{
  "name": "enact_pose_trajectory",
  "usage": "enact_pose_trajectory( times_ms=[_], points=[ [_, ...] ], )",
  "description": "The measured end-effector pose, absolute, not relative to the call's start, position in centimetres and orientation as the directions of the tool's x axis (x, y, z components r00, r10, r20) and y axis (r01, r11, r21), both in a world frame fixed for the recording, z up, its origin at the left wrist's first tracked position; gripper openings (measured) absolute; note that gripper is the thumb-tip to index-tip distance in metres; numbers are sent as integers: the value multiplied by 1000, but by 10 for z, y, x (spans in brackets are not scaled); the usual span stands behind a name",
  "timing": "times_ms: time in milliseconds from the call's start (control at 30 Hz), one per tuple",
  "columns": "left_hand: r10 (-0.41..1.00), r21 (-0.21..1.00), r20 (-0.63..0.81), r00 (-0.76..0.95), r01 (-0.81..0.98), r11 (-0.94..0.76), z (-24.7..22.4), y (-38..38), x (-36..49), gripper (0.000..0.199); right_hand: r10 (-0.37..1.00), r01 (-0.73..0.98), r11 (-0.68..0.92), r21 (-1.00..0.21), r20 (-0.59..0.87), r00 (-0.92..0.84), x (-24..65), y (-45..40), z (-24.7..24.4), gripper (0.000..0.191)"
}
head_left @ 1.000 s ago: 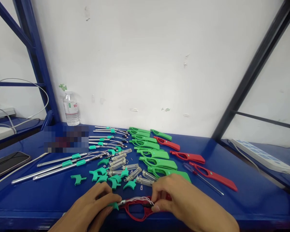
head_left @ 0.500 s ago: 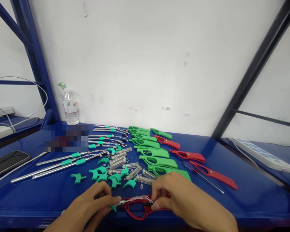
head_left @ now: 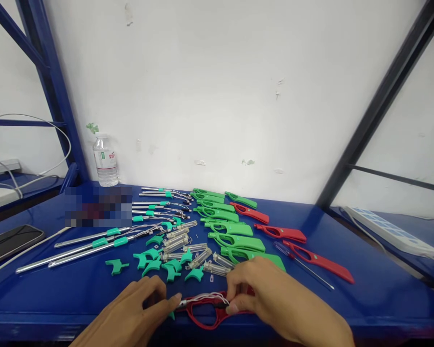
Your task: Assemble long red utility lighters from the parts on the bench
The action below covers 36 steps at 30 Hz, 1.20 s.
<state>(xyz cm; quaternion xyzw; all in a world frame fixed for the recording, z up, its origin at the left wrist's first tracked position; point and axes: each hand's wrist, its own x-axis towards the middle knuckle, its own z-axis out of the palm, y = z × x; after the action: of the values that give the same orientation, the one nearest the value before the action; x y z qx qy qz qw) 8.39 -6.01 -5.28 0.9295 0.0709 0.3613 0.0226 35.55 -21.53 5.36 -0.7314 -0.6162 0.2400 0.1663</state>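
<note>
At the surface's near edge: red casing between my hands, right grip pinched at its wires, left grip narrow at the metal tube.

No text can be read with certainty. On the label of the clear plastic bottle, at the far edge of the tabletop near its left corner, there are red characters, too small for reading. The green lighter shells and red lighter shells carry small marks, also unreadable.
</note>
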Motion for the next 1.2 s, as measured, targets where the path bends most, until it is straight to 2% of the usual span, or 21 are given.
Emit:
enact_pose_trajectory(
  times_ms=[233,433,767,867,1033,1200],
  points=[
    [153,1,596,788,191,-982,-42,-65,85,69,984,817,-170,-550,-137,112,352,-213,51,16],
    [126,-89,652,747,240,-967,-53,-65,84,75,985,828,-167,-535,-132,114,353,-213,49,15],
    [80,-150,731,678,274,-950,-23,-68,99,73,979,795,-198,-573,-148,138,352,-209,48,14],
    [95,-139,717,691,275,-951,-33,-66,94,76,979,804,-201,-560,-153,137,352,-211,51,12],
    [199,-38,663,722,298,-954,-57,-55,87,81,979,863,-193,-467,-154,136,352,-213,60,9],
    [201,3,651,732,262,-965,-66,-50,88,65,990,899,-119,-421,-118,76,350,-219,53,15]
  ],
)
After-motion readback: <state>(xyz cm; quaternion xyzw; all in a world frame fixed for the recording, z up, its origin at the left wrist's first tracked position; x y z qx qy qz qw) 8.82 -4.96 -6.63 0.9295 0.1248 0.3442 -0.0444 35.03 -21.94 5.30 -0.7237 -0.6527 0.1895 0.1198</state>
